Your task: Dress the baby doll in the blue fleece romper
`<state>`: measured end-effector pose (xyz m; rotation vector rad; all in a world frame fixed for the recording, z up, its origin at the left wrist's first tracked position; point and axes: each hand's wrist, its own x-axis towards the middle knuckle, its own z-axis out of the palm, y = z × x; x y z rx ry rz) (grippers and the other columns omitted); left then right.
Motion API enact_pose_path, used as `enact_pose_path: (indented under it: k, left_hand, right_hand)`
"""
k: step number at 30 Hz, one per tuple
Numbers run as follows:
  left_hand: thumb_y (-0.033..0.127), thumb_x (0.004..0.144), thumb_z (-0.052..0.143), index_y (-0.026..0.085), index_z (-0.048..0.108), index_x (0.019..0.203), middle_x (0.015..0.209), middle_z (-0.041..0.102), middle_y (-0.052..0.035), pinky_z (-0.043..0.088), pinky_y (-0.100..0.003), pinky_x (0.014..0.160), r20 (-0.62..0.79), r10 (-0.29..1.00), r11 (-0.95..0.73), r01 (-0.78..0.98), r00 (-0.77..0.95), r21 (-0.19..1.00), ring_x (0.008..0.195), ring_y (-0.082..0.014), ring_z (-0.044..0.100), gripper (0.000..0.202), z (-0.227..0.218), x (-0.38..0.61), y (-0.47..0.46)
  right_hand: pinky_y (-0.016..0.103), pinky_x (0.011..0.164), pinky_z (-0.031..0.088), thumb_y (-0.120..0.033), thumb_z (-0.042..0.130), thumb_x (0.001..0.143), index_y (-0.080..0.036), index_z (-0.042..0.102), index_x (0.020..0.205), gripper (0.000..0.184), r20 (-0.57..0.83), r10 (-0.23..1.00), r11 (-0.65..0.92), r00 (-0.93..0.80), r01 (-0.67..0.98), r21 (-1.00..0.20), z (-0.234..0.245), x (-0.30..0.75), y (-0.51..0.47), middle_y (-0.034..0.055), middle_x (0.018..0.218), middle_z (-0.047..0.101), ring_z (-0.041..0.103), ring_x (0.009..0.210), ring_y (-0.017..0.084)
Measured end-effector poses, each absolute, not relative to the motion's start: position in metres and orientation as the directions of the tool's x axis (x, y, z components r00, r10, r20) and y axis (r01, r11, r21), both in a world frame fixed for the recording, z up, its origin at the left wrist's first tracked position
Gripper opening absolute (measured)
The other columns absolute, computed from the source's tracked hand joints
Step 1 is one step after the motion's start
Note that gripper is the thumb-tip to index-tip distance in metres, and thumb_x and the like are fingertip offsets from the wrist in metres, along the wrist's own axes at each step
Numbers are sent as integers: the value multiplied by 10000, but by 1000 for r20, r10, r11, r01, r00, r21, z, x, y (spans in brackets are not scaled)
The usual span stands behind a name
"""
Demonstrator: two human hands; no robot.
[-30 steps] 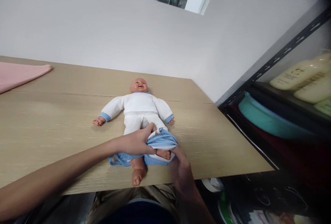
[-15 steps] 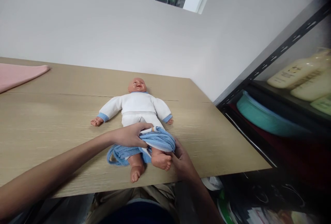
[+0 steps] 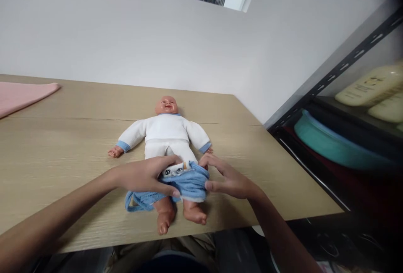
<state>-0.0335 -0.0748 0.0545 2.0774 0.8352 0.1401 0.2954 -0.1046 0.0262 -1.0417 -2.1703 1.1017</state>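
A baby doll in a white top lies on its back on the wooden table, head away from me and bare feet near the front edge. A blue garment is bunched around its legs, with a loose strap trailing to the left. My left hand grips the garment's left side, thumb and fingers closed on the cloth. My right hand pinches its right side at the doll's hip.
A pink cloth lies at the table's far left. On the right stands a black metal shelf holding a teal basin and pale bottles. A white wall runs behind the table.
My right hand has let go of the doll's right foot and risen to the garment's right side. The foot now rests on the table. The garment sits higher up the legs.
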Motion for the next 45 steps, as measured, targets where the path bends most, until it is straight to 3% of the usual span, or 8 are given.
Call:
enact_pose_path:
  k: [6, 10, 14, 18, 22, 26, 34, 45]
  left_hand:
    - [614, 1039, 770, 265, 738, 1263, 1178, 775, -60, 540, -357, 848, -44, 768, -477, 615, 639, 628, 997, -271, 721, 415, 49, -63, -100]
    - [697, 1004, 772, 275, 779, 1049, 953, 734, -26, 533, -337, 756, -111, 808, -337, 608, 579, 719, 855, -248, 668, 424, 36, -88, -100]
    - [664, 1001, 798, 341, 844, 1152, 1269, 793, -54, 589, -424, 1104, 32, 862, -298, 453, 506, 841, 1232, -333, 714, 359, 16, -100, -92]
    - [617, 1052, 749, 346, 802, 1327, 1648, 667, -72, 358, -513, 1394, 189, 938, -294, 378, 292, 878, 1603, -381, 527, 389, -5, -94, -89]
    - [671, 1093, 664, 268, 733, 1149, 1219, 770, -61, 541, -410, 1088, 147, 968, -211, 340, 204, 917, 1228, -328, 680, 413, -20, -81, -77]
    - [709, 1028, 725, 251, 635, 983, 851, 571, 32, 471, -330, 784, 108, 992, -121, 217, 70, 969, 823, -214, 542, 470, -26, -70, -49]
    - [778, 919, 827, 222, 719, 1137, 1032, 697, -19, 503, -339, 863, 50, 992, -58, 65, 116, 996, 966, -244, 627, 607, -17, -58, -13]
    - [597, 982, 755, 249, 693, 1077, 1079, 711, -27, 517, -386, 974, 117, 992, -126, 213, 54, 969, 1120, -302, 643, 367, -46, -65, -26]
  right_hand:
    - [372, 959, 518, -569, 705, 1139, -265, 681, 1100, 308, 164, 839, 385, -518, 354, -852, 17, 273, -80, 25, 1069, 692, 645, 1019, 242]
    - [338, 780, 504, -638, 648, 1152, -284, 635, 1060, 366, 152, 909, 272, -389, 276, -922, -8, 262, -61, -16, 900, 625, 585, 839, 222]
    - [393, 904, 535, -543, 677, 1141, -270, 691, 1059, 286, 214, 901, 357, -377, 367, -859, -10, 255, -56, 21, 962, 692, 647, 919, 256]
    - [466, 1100, 513, -469, 677, 1128, -265, 700, 1076, 212, 393, 850, 515, -350, 401, -758, -6, 250, -55, 91, 1176, 753, 704, 1149, 313]
    - [398, 806, 528, -541, 610, 1150, -288, 634, 1115, 256, 310, 920, 386, -240, 419, -822, -20, 240, -39, -2, 867, 670, 635, 787, 255]
    - [380, 769, 528, -661, 626, 1108, -296, 605, 1099, 366, 319, 938, 346, -134, 394, -851, -33, 227, -14, -7, 845, 680, 631, 792, 261]
    - [388, 920, 534, -650, 653, 1087, -291, 581, 1069, 367, 405, 912, 400, -60, 334, -853, -19, 217, 10, 23, 970, 684, 677, 949, 266]
    - [577, 1198, 544, -701, 803, 896, -265, 743, 836, 444, 128, 990, 138, -60, 239, -961, -43, 250, 9, 73, 977, 821, 732, 1061, 352]
